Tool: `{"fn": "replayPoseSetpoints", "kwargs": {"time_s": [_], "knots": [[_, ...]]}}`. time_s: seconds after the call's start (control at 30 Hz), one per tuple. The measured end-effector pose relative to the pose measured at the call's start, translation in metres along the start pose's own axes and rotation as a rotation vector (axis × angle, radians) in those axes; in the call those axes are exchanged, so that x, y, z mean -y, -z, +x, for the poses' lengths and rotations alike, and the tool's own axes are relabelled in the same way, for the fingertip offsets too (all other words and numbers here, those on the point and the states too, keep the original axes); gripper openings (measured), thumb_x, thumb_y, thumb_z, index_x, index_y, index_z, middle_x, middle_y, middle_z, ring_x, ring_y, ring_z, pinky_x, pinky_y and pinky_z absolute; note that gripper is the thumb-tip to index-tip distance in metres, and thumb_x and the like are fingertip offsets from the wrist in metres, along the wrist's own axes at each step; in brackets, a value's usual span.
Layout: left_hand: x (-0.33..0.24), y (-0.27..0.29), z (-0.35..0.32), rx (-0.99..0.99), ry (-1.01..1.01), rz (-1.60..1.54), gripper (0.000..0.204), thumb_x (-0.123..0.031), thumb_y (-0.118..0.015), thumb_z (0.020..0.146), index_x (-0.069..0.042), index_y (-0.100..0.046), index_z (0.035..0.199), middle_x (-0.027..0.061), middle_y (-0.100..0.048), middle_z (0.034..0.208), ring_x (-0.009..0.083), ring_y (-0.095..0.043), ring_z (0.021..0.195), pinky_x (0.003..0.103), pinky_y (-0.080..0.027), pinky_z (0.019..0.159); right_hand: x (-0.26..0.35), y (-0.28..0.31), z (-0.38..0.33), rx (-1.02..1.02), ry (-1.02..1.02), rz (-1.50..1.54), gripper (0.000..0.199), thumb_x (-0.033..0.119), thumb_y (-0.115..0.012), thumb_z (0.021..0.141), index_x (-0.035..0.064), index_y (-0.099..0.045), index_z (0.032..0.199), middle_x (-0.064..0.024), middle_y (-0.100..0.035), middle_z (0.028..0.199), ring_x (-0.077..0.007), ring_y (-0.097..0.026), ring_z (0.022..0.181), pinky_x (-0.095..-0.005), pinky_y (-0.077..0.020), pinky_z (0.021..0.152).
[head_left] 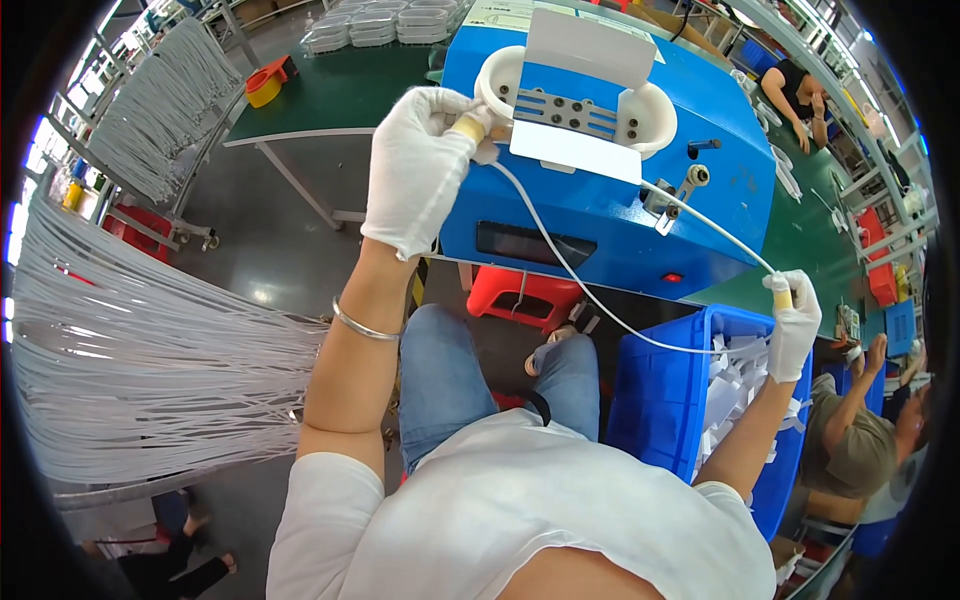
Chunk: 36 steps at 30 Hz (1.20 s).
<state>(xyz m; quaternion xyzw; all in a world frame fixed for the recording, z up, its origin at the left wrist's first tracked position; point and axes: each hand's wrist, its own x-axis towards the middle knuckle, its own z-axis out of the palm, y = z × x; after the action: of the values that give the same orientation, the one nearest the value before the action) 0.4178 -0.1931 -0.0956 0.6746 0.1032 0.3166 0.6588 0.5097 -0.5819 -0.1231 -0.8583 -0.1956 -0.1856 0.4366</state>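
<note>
In a white glove with a yellowish fingertip, my left hand (415, 170) pinches one part of a thin white cable (565, 258) at the left side of a blue bench machine (730, 215). From there the cable sags in a curve toward my right hand (795, 330), also gloved and closed around it. A second stretch of cable runs from my right hand up to a small metal roller bracket (665, 205) and a white flap (575, 155). Above the flap lie a slotted metal plate (565, 112) and two white rounded guides. What sits under my left fingertips is hidden.
A blue bin (655, 400) of white paper scraps stands by my right arm. A red stool (525, 297) is under the machine. Bundles of white cables (170, 350) hang at left. A yellow tape roll (263, 88) and clear trays (375, 25) lie on the green table. Co-workers sit at right.
</note>
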Motion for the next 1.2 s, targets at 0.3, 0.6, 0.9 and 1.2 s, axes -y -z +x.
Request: {"fn": "replayPoseSetpoints", "kwargs": {"time_s": [0.3,0.6,0.9,1.2], "knots": [[0.007,0.001,-0.003,-0.001,-0.055,0.063,0.014,-0.007,-0.062,0.09,0.002,-0.055,0.096,0.0091,-0.065,0.086,0.0113,-0.064,0.074,0.021,-0.051,0.065,0.017,0.037,0.082,-0.086,0.144,-0.264,0.017,0.016,-0.059,0.091,-0.0006,-0.063,0.087,-0.0018,-0.06,0.08,-0.0071,-0.052,0.077,-0.0217,-0.0408,0.073],[0.195,0.1,-0.187,0.741,0.333,0.858,0.019,-0.022,-0.063,0.08,-0.008,-0.062,0.093,0.0162,-0.064,0.087,0.0365,-0.061,0.086,0.043,-0.049,0.078,-0.009,-0.006,0.139,0.115,0.046,-0.152,0.022,0.019,-0.068,0.085,-0.0008,-0.065,0.076,0.0001,-0.06,0.071,-0.0054,-0.05,0.069,-0.0206,-0.0398,0.066],[0.172,0.355,-0.619,0.781,1.185,1.442,0.034,-0.032,-0.044,0.089,-0.016,-0.066,0.11,0.0098,-0.061,0.121,0.0281,-0.048,0.124,0.056,-0.019,0.109,-0.019,-0.002,0.1,-0.025,-0.074,-0.049,0.019,0.024,-0.061,0.091,0.0079,-0.067,0.083,0.0084,-0.044,0.061,-0.0001,-0.031,0.049,-0.0188,-0.0191,0.044],[0.186,0.276,-0.509,1.135,1.111,1.498,0.035,-0.032,-0.038,0.093,-0.018,-0.066,0.108,0.0076,-0.067,0.109,0.029,-0.057,0.113,0.049,-0.032,0.103,-0.005,0.004,0.093,-0.115,-0.127,0.094,0.021,0.024,-0.059,0.094,0.007,-0.067,0.086,0.0109,-0.043,0.064,0.0015,-0.028,0.052,-0.018,-0.0164,0.046]]}}
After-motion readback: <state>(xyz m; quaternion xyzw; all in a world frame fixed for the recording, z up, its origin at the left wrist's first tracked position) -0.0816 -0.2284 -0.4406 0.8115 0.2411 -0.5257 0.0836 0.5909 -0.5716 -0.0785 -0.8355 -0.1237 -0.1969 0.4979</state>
